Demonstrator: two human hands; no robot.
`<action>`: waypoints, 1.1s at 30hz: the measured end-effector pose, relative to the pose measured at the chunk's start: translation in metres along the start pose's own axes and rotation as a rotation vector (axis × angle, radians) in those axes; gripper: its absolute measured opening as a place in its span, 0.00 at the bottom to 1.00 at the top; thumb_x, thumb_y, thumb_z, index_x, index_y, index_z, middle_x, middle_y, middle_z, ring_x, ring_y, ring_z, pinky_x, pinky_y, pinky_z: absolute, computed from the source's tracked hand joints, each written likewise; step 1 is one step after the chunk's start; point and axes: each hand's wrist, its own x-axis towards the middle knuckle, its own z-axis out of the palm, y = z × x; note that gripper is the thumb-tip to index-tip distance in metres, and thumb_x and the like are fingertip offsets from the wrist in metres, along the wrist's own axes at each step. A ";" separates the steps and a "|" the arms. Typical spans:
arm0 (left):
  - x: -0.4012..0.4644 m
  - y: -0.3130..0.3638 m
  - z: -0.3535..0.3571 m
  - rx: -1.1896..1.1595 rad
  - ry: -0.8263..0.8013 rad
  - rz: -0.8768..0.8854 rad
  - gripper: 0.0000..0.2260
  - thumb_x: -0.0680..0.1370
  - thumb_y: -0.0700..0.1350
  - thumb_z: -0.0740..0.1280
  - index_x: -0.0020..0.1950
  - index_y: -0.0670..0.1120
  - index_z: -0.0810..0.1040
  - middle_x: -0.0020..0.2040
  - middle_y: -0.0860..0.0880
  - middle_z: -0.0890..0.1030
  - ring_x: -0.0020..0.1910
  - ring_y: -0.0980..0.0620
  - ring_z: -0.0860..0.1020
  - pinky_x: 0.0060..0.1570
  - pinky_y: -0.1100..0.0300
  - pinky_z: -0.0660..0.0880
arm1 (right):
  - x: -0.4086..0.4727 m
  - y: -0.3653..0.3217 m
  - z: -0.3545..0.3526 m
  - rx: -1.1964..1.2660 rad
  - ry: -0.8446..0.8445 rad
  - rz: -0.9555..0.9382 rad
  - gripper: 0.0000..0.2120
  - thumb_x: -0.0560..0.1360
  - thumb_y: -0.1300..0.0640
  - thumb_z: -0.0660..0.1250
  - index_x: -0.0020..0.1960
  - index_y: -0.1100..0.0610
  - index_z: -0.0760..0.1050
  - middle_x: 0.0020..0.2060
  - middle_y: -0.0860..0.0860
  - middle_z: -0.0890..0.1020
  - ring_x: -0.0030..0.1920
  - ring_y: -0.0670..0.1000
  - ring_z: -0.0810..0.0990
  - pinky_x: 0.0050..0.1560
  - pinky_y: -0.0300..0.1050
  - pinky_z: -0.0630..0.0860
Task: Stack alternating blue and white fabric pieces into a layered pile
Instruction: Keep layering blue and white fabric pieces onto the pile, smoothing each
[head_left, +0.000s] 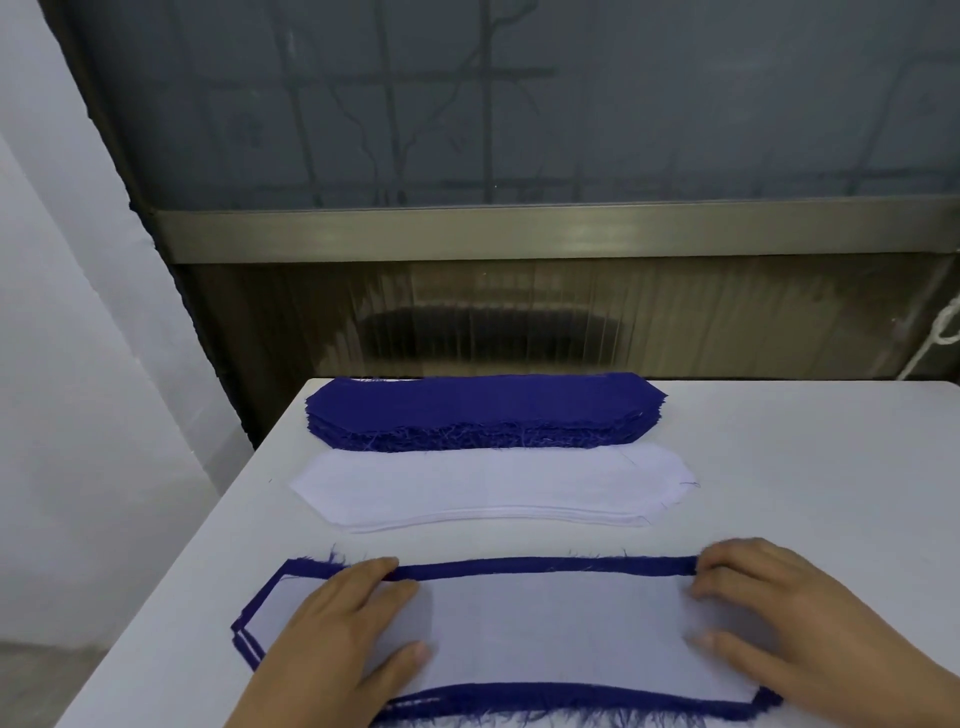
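Nearest me lies the layered pile (561, 629), its top piece white with blue edges showing all round it. My left hand (343, 639) rests flat on the pile's left part, fingers straight. My right hand (769, 618) presses on its right end, fingers spread and slightly bent. Behind it lies a stack of white pieces (488, 488), and behind that a thick stack of blue pieces (483, 410) with frayed edges.
All three stacks lie on a white table (805, 467), whose left edge runs diagonally and whose far edge meets a dark ribbed panel (519, 322) and a metal rail (519, 228). A white cord (940, 332) hangs at the far right.
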 end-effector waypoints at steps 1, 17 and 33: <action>0.007 0.003 0.000 0.012 0.011 -0.012 0.26 0.73 0.68 0.62 0.68 0.58 0.72 0.71 0.61 0.63 0.69 0.58 0.65 0.67 0.63 0.59 | 0.010 0.001 0.000 0.040 0.011 0.018 0.11 0.74 0.38 0.61 0.48 0.41 0.77 0.48 0.34 0.75 0.50 0.36 0.73 0.51 0.31 0.69; 0.146 0.040 0.054 -0.155 0.132 0.059 0.16 0.77 0.56 0.66 0.61 0.51 0.79 0.58 0.59 0.76 0.58 0.59 0.71 0.60 0.69 0.64 | 0.135 0.020 0.054 0.349 -0.058 0.411 0.10 0.79 0.55 0.61 0.39 0.54 0.74 0.41 0.47 0.77 0.44 0.48 0.74 0.49 0.42 0.73; 0.150 0.039 0.053 0.037 0.317 -0.071 0.10 0.81 0.46 0.60 0.56 0.52 0.80 0.52 0.56 0.79 0.50 0.56 0.73 0.54 0.63 0.70 | 0.127 -0.002 0.069 0.093 0.102 0.186 0.13 0.74 0.41 0.64 0.55 0.46 0.72 0.47 0.39 0.74 0.49 0.43 0.72 0.58 0.40 0.67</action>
